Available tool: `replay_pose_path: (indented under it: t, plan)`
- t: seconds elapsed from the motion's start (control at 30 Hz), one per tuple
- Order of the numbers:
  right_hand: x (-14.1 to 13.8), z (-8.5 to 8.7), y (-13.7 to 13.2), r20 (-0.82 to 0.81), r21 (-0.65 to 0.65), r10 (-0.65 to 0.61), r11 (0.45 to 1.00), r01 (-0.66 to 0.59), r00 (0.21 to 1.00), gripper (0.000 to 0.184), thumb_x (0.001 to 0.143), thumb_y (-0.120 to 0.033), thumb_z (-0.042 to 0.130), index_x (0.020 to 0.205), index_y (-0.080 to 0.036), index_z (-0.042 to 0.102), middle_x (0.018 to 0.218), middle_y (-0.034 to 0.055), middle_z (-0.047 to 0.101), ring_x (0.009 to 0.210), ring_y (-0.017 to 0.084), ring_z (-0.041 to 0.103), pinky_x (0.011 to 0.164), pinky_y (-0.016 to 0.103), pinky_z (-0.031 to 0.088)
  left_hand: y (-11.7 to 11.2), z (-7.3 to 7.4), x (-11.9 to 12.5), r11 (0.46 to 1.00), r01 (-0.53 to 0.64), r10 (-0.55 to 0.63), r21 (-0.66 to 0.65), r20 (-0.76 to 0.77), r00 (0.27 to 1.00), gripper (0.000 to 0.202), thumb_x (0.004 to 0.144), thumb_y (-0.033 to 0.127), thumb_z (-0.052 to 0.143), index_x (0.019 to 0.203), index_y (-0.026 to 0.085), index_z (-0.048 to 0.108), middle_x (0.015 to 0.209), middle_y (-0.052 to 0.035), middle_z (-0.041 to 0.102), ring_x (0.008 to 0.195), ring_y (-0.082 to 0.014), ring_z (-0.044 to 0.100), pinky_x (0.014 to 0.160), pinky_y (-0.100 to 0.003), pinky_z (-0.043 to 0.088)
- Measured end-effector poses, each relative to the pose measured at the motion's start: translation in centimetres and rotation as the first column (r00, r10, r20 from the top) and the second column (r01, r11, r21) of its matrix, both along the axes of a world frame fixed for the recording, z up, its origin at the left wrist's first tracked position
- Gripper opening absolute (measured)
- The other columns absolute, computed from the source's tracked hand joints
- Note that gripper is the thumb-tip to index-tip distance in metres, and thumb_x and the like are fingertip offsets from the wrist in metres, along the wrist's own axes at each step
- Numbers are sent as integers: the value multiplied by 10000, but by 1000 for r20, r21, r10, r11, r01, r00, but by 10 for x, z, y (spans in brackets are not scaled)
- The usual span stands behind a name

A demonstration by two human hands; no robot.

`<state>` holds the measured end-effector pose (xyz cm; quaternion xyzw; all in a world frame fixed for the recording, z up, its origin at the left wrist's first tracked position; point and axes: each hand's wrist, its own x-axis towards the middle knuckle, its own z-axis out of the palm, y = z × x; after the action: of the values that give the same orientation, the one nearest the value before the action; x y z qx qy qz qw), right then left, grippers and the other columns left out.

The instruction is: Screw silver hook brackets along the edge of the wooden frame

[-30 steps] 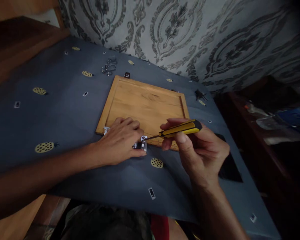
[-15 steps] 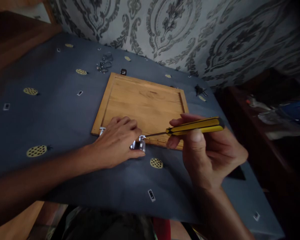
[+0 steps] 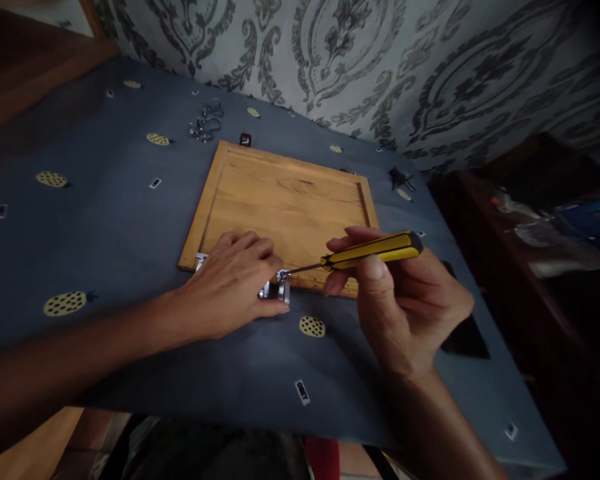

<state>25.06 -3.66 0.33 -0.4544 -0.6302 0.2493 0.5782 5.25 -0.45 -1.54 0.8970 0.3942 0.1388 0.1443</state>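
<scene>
A framed wooden panel (image 3: 285, 200), like a small cabinet door, lies flat with a row of small holes along its near edge. My left hand (image 3: 233, 280) rests over that edge. Its thumb and fingers close round a shiny metal fitting (image 3: 283, 288), which looks like a hinge. Part of the fitting is hidden under the hand. Another bit of bright metal (image 3: 201, 260) shows at the panel's near left corner. In my right hand (image 3: 405, 300) is a screwdriver (image 3: 373, 252) with a yellow and black handle, its tip at the fitting.
A blue cloth with a pineapple print covers the table (image 3: 105, 233). Small metal parts (image 3: 205, 123) lie beyond the panel on the left, and a black object (image 3: 401, 178) on the right. A flat dark object (image 3: 465, 333) is partly behind my right hand. A patterned wall rises at the back.
My right hand and the screwdriver have shifted a little to the left, with the tip still at the fitting. My left hand keeps its place on the panel. The view has moved slightly.
</scene>
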Motion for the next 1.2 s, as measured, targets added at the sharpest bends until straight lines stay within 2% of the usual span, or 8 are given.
replay_pose_path:
  t: [0.37, 0.47, 0.57, 0.97, 1.2]
  plan:
    - [1, 0, -1, 39, 18, 20, 1000, -20, 999, 157, 931, -310, 757, 1079, -262, 779, 952, 19, 809, 540, 119, 679, 519, 283, 614, 1, 2, 0, 1000, 5, -5, -18, -9, 1000, 331, 866, 460, 808, 994, 165, 735, 1013, -60, 663, 1019, -271, 585, 931, -423, 417]
    - [0, 1, 0, 38, 24, 26, 999, -27, 999, 95, 902, -318, 787, 966, -250, 773, 920, 18, 800, 510, 114, 651, 479, 279, 598, 0, 3, 1, 1000, 5, -6, -17, -11, 1000, 325, 870, 459, 803, 992, 166, 731, 1009, -61, 666, 1014, -267, 587, 929, -411, 415]
    - [-2, 2, 2, 12, 31, 20, 999, -20, 1000, 111, 875, -323, 812, 880, -234, 747, 896, 16, 790, 472, 101, 618, 438, 265, 583, 0, 3, 1, 1000, 6, -6, -21, -12, 1000, 322, 874, 457, 799, 997, 167, 731, 1006, -60, 666, 1009, -264, 586, 922, -408, 412]
    - [-6, 2, 4, -44, 35, 51, 998, -49, 998, 120, 842, -276, 846, 861, -240, 733, 875, -3, 770, 493, 89, 636, 442, 242, 578, 1, 3, 2, 999, 10, -11, -40, -24, 1000, 340, 879, 466, 795, 1022, 163, 736, 1043, -64, 664, 1038, -275, 588, 937, -425, 410]
    - [-6, 0, 1, -126, 85, -24, 996, 35, 992, 90, 880, -293, 809, 876, -242, 734, 888, 9, 769, 496, 111, 641, 423, 287, 536, 1, 1, 0, 1000, 11, -12, -12, -14, 1000, 319, 889, 467, 781, 992, 169, 731, 1011, -62, 655, 1023, -270, 581, 898, -401, 405]
